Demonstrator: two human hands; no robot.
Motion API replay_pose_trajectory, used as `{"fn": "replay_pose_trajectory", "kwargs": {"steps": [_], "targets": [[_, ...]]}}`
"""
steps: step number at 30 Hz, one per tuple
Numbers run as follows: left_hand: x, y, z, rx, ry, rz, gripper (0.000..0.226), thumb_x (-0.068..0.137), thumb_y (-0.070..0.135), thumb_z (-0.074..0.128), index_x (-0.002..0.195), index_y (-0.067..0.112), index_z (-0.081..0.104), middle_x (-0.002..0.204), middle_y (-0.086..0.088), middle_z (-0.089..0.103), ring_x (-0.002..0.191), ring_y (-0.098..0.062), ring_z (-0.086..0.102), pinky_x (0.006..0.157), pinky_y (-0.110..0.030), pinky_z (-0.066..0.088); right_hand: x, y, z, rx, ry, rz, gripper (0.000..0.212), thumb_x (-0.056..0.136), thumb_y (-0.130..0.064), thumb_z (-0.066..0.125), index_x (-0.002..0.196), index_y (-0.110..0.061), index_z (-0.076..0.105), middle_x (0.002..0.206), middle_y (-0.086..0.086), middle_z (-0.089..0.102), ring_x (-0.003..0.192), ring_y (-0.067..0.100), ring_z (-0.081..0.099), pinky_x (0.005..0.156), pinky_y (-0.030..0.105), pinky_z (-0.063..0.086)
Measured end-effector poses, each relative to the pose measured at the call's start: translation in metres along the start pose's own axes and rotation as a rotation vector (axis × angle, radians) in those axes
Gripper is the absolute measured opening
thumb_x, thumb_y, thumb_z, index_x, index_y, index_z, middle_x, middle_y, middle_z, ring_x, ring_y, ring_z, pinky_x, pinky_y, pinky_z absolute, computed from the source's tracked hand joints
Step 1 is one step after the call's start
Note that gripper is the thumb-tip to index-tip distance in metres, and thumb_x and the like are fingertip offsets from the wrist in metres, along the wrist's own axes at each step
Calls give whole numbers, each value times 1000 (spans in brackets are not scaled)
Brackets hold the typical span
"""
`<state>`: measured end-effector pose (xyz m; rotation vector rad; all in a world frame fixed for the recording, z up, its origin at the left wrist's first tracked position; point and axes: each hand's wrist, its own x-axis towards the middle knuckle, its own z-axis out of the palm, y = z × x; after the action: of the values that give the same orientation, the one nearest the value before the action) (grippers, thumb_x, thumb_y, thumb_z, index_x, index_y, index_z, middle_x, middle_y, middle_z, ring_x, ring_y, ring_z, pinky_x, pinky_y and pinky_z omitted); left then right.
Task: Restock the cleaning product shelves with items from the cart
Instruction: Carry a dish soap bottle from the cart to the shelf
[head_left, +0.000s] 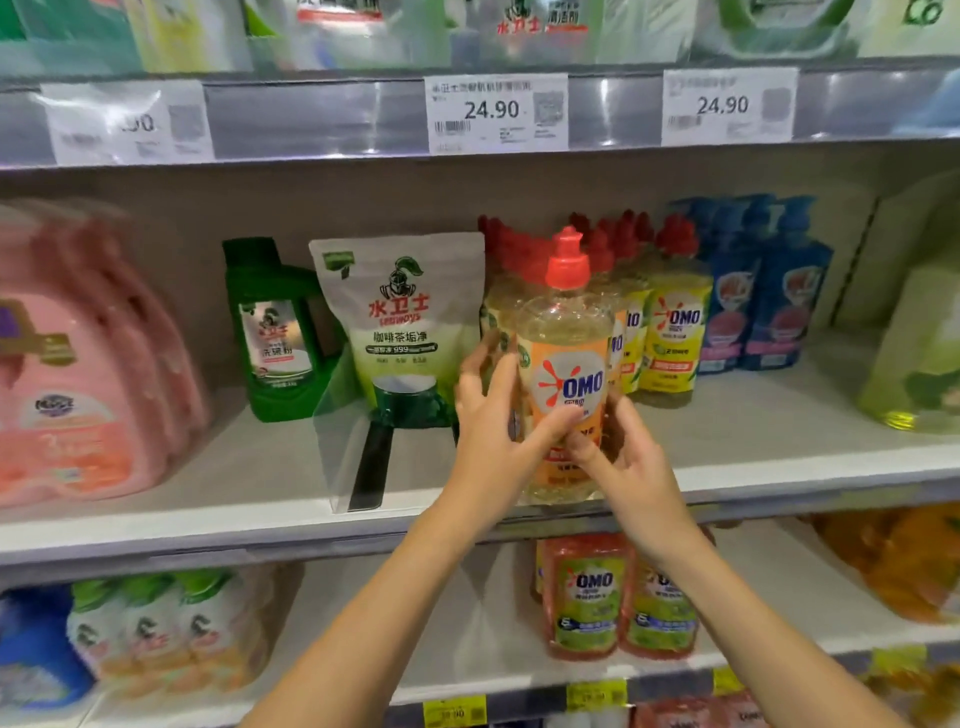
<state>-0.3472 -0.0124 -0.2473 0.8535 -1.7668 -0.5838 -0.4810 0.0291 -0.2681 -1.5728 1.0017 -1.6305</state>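
The fingers (470, 374) of the left hand (488, 415) are curling round the left side of an OMO bottle (569, 322), the thumb lying across its orange label, while the right hand (628, 457) is gripping the lower right of the same bottle with its thumb pressing on the front. The bottle is standing upright, its red cap (567, 260) on top and its base sitting level with the front edge of the middle shelf (779, 441); whether it is resting there cannot be told. Just behind it a row of yellow-labelled bottles (675, 332) is standing, with blue bottles (763, 291) to their right. To the left a white pouch (400, 322) is leaning beside a green bottle (270, 332), and blurred pink jugs (78, 364) are filling the far left. Price tags (496, 111) are hanging on the rail above, and red OMO packs (587, 597) are sitting on the shelf below.
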Motion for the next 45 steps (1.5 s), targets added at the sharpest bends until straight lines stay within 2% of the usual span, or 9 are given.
{"fn": "replay_pose_trajectory", "kwargs": {"steps": [5,9,16,20,23,28,33,38,45], "targets": [[1,-16,5,-25,-9,-27,71,78,50,63,142,32,36,151,11,19,136,13,10,107,-2,14,3,10,-3,-80,-44,41,42,85,-29,61,125,-36,49,127,-17,60,123,1,53,99,24,48],[-1,-27,14,16,-15,-37,81,81,59,51,147,16,31,156,3,20,143,5,4,121,-33,17,3,14,-7,-267,-83,56,55,87,-44,55,138,-32,39,139,-13,44,131,0,41,108,32,41],[-7,-14,16,-43,10,-43,66,85,48,57,141,19,38,147,5,29,141,4,18,116,-22,24,0,14,-5,-336,-47,57,45,93,-25,58,135,-28,42,134,-7,48,124,-4,44,103,19,42],[-15,-3,12,-27,149,-32,69,85,28,72,143,16,37,132,14,41,125,16,34,101,-6,32,-4,11,-8,-302,-8,97,65,86,-37,64,144,-28,37,141,-12,48,130,0,44,108,30,41],[-32,4,2,-12,205,-13,63,84,32,71,139,20,43,138,10,44,131,2,38,107,-24,39,-17,2,-5,-379,124,80,82,79,-49,64,150,-26,29,147,-15,39,134,0,35,106,20,34],[-91,22,-24,-50,308,-30,23,86,25,67,108,18,64,107,4,65,103,-12,62,86,-32,54,-61,-22,13,-433,227,-250,48,87,-35,67,129,-19,50,126,-3,50,124,10,46,102,23,38],[-196,23,-57,65,364,-209,5,89,15,64,87,16,68,86,8,66,84,-8,64,74,-19,48,-122,-31,62,-144,-112,-116,21,87,-26,70,106,-28,60,107,-5,60,105,11,58,88,22,45],[-317,29,-96,162,505,-520,13,88,17,64,78,26,64,74,16,63,71,1,59,69,-14,44,-193,-28,130,118,-501,156,15,82,-21,64,95,-14,65,85,-11,68,76,0,62,70,13,48],[-475,59,-139,288,857,-908,15,82,27,63,70,34,58,67,20,59,65,3,53,63,-15,40,-292,-7,224,150,-1061,336,23,80,-42,66,95,-25,66,92,-6,68,82,7,61,74,20,48]]}}
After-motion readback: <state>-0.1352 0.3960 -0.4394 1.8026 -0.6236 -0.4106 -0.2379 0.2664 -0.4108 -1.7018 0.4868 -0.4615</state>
